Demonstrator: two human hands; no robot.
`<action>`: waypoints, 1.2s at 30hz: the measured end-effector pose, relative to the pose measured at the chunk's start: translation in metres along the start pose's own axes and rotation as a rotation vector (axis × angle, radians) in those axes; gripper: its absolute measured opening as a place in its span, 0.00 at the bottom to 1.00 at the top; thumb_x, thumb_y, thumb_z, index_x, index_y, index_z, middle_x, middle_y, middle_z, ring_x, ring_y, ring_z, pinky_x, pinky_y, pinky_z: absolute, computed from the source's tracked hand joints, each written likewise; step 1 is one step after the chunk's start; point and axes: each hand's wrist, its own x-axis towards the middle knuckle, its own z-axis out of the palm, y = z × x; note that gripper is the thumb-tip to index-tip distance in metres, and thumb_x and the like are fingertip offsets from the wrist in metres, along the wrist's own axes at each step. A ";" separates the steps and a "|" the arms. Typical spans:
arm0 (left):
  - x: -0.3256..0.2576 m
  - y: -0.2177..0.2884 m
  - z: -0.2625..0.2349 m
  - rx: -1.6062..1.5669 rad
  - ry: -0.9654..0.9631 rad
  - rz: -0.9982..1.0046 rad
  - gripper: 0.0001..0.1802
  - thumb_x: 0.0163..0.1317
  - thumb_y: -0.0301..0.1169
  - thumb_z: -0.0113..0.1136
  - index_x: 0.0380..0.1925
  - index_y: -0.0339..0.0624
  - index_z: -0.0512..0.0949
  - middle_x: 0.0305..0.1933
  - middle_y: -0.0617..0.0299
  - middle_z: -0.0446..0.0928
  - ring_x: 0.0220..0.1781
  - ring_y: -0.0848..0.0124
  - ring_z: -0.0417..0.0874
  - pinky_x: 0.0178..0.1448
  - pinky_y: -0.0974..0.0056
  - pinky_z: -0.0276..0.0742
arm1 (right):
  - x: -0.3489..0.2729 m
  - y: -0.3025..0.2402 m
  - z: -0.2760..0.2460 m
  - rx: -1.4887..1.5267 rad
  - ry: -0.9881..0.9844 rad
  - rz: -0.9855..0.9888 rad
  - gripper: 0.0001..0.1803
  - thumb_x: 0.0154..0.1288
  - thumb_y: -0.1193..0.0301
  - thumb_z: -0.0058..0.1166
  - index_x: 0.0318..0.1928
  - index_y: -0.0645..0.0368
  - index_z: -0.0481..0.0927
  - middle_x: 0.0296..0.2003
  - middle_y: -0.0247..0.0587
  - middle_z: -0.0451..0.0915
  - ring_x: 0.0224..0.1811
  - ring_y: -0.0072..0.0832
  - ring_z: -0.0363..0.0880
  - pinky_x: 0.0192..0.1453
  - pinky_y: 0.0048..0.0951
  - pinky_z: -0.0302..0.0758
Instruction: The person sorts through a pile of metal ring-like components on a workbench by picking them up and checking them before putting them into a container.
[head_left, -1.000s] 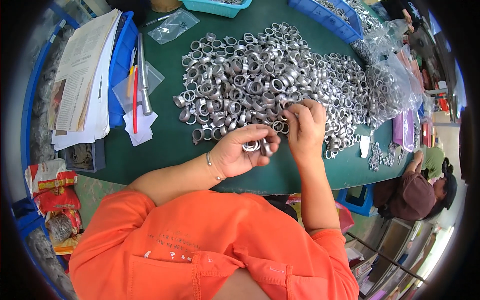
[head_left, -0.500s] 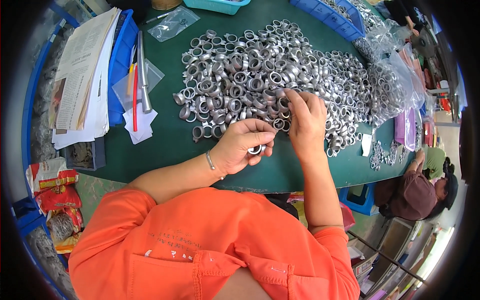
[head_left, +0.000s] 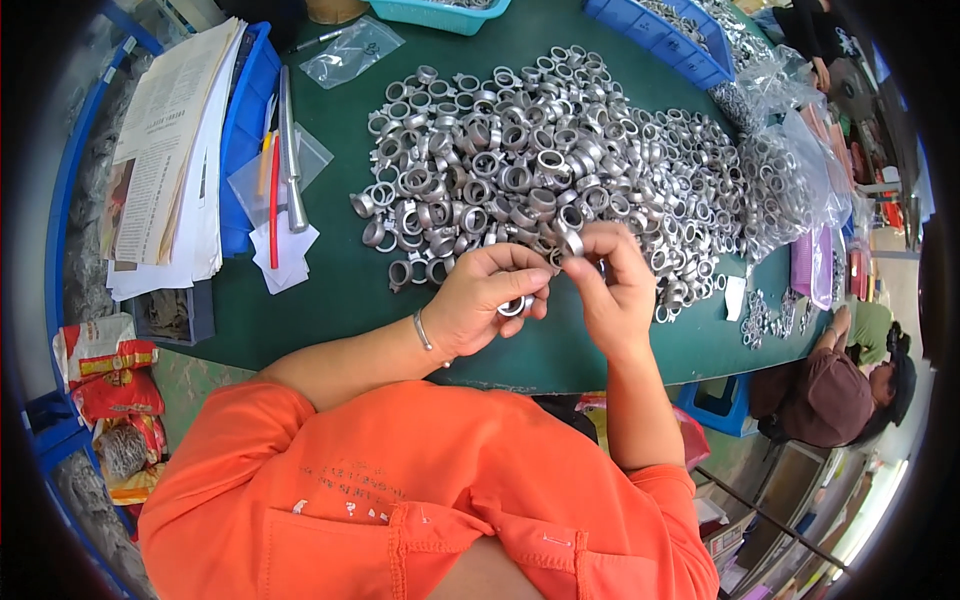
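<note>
A broad pile of dull grey metal rings (head_left: pixel 480 165) covers the middle of the green table (head_left: pixel 330 320). At the pile's near edge my left hand (head_left: pixel 478 298) is closed, with one metal ring (head_left: pixel 512 306) in its curled fingers. Its thumb and index finger are pinched together; anything between those tips is too small to make out. Just to the right, my right hand (head_left: pixel 618 295) grips another metal ring (head_left: pixel 570 240) between thumb and fingers, tilted and close to the left fingertips.
On the left, papers (head_left: pixel 165 150) lean on a blue bin (head_left: pixel 245 140) beside a tapered metal rod (head_left: pixel 291 150) and a red pen (head_left: pixel 274 200). A blue tray (head_left: pixel 665 35) and plastic bags (head_left: pixel 800 180) stand at the right. Another person (head_left: pixel 825 390) sits far right.
My right hand has drawn back from the pile toward me, bringing a ring up beside the left fingertips. My left hand stays nearly in place with its ring.
</note>
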 end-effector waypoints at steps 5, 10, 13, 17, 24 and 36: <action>-0.003 -0.002 0.001 0.040 0.020 0.005 0.08 0.60 0.29 0.53 0.33 0.35 0.74 0.27 0.57 0.75 0.26 0.74 0.77 0.17 0.76 0.65 | -0.022 -0.001 0.003 -0.048 -0.042 -0.102 0.07 0.51 0.77 0.60 0.31 0.62 0.75 0.34 0.40 0.75 0.36 0.29 0.75 0.41 0.25 0.71; -0.002 -0.002 0.001 0.088 -0.017 -0.009 0.08 0.57 0.29 0.59 0.30 0.34 0.77 0.26 0.60 0.76 0.25 0.76 0.77 0.16 0.77 0.64 | -0.029 -0.002 0.003 -0.142 -0.033 -0.161 0.09 0.47 0.78 0.62 0.31 0.61 0.76 0.36 0.42 0.77 0.37 0.33 0.75 0.41 0.27 0.71; -0.002 -0.003 0.002 0.198 -0.002 0.028 0.05 0.55 0.26 0.59 0.30 0.34 0.78 0.26 0.62 0.76 0.25 0.78 0.77 0.18 0.78 0.65 | -0.032 0.000 0.000 -0.257 -0.026 -0.221 0.11 0.45 0.79 0.62 0.31 0.61 0.75 0.37 0.44 0.76 0.38 0.34 0.75 0.43 0.28 0.71; -0.004 -0.004 0.005 0.534 -0.024 0.235 0.03 0.53 0.22 0.59 0.29 0.35 0.77 0.30 0.62 0.75 0.25 0.78 0.75 0.20 0.77 0.65 | -0.040 0.005 0.001 0.233 0.045 -0.011 0.14 0.50 0.83 0.58 0.38 0.62 0.73 0.35 0.40 0.75 0.38 0.28 0.74 0.44 0.25 0.70; 0.004 -0.017 -0.005 0.865 -0.131 0.652 0.03 0.50 0.20 0.61 0.26 0.36 0.78 0.31 0.63 0.74 0.25 0.78 0.74 0.25 0.77 0.67 | -0.046 0.006 -0.003 0.626 0.009 0.472 0.15 0.69 0.66 0.40 0.43 0.67 0.72 0.26 0.38 0.75 0.28 0.21 0.73 0.33 0.20 0.69; 0.002 -0.007 0.001 0.008 -0.075 -0.261 0.17 0.65 0.41 0.44 0.39 0.36 0.72 0.26 0.57 0.75 0.23 0.70 0.79 0.14 0.74 0.70 | -0.041 -0.004 -0.008 0.228 -0.049 -0.179 0.14 0.44 0.92 0.50 0.33 0.66 0.76 0.41 0.49 0.75 0.43 0.35 0.75 0.46 0.29 0.74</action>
